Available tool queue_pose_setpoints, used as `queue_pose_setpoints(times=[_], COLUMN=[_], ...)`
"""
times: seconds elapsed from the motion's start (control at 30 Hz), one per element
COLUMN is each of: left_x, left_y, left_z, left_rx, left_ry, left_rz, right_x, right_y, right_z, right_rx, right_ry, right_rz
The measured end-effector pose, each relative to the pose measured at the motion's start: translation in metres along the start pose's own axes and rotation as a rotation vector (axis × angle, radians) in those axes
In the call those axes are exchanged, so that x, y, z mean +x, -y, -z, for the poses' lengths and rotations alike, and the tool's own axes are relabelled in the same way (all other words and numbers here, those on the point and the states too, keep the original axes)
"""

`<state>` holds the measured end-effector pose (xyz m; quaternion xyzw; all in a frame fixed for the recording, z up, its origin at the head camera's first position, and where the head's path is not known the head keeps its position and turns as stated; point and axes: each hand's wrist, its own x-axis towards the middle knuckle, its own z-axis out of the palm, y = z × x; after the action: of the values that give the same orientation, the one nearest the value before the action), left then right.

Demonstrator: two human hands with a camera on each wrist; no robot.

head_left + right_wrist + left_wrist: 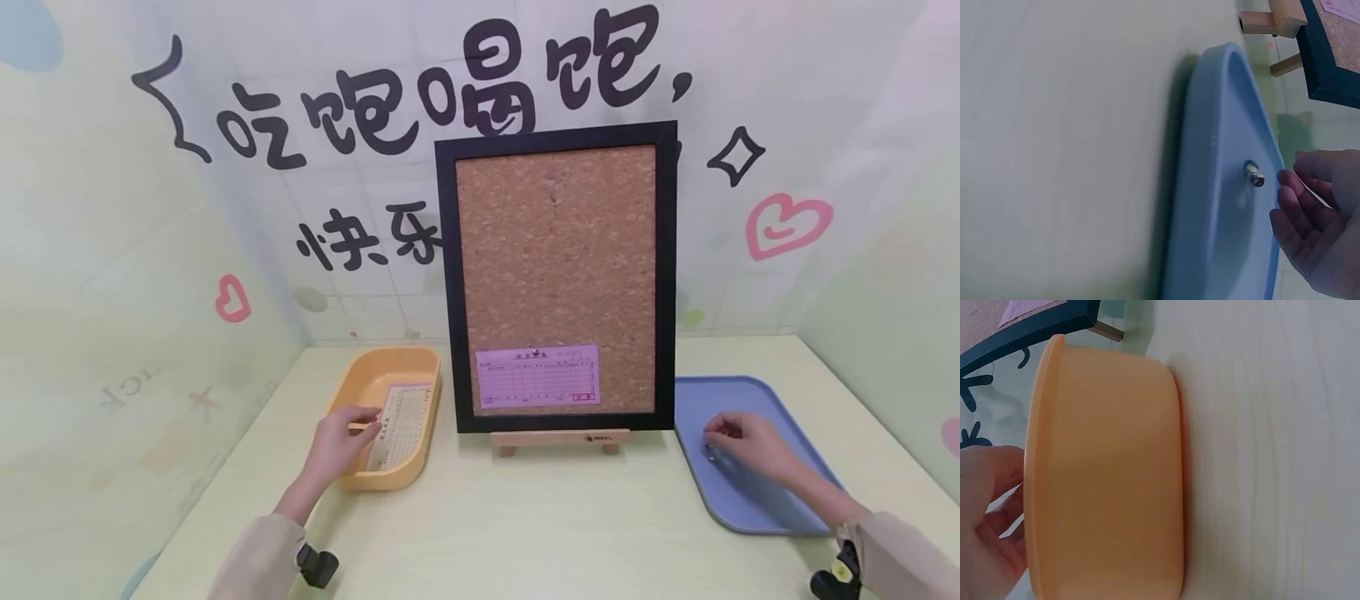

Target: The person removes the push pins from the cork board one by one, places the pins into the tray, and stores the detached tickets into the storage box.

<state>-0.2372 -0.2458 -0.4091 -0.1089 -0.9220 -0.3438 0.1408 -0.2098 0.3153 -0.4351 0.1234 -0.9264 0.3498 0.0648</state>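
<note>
In the head view my left hand (341,437) reaches over the left rim of the orange tray (427,371). Its thumb and fingertips are parted beside a stack of printed paper slips (401,425). From the left wrist, the tray's side wall hides those fingertips. My right hand (750,446) hovers over the blue tray (757,508), fingers loosely bent. Just below its fingertips is a silver push pin (1254,174), apart from the hand in the right wrist view.
A black-framed corkboard (558,250) stands between the trays on a small wooden easel (561,437). Low on the cork hangs a pink printed slip (536,379), with a small pin (536,353) at its top edge. Behind rises a decorated wall.
</note>
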Motion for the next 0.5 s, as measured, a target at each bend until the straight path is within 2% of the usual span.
queue_pose_setpoints(times=[0.27, 0.5], left_x=[0.014, 0.030], left_y=[-0.025, -0.050], left_z=[-0.016, -0.037], left_rx=[-0.050, -0.108], left_ry=[-0.101, -0.128], left_rz=[-0.130, -0.233], right_x=[0.015, 0.025], right_y=[0.021, 0.038], right_z=[0.009, 0.015], right_rx=[0.021, 0.002], right_ry=[-0.024, -0.031], right_rz=[0.053, 0.111])
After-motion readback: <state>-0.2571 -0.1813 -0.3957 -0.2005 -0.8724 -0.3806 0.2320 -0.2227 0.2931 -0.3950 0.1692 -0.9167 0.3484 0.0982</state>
